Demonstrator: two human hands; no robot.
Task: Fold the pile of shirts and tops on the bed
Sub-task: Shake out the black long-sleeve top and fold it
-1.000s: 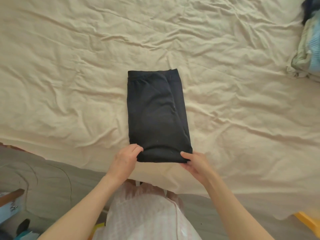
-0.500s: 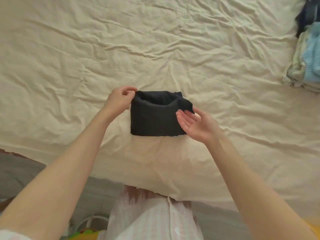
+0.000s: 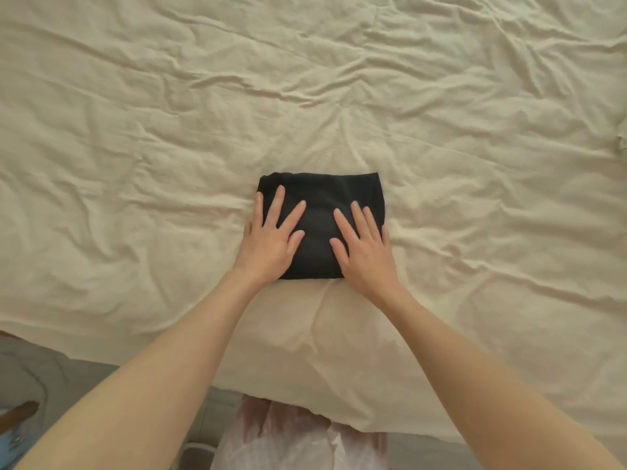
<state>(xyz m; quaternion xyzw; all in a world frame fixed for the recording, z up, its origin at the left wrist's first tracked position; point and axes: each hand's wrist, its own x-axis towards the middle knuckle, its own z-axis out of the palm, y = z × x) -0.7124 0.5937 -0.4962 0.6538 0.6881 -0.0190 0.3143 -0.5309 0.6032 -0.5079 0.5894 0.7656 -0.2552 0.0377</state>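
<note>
A black top (image 3: 322,195) lies folded into a small rectangle in the middle of the bed. My left hand (image 3: 271,237) lies flat on its left half, fingers straight and spread. My right hand (image 3: 364,247) lies flat on its right half in the same way. Both palms press the fabric down. The near edge of the black top is partly hidden under my hands.
A wrinkled cream sheet (image 3: 475,164) covers the bed on all sides of the top. The bed's near edge (image 3: 101,354) drops to a grey floor at the lower left. A sliver of other clothing (image 3: 622,140) shows at the right border.
The near end of the black top was lifted and folded over, halving its length. Both hands let go of the edge and now lie flat on the folded top.
</note>
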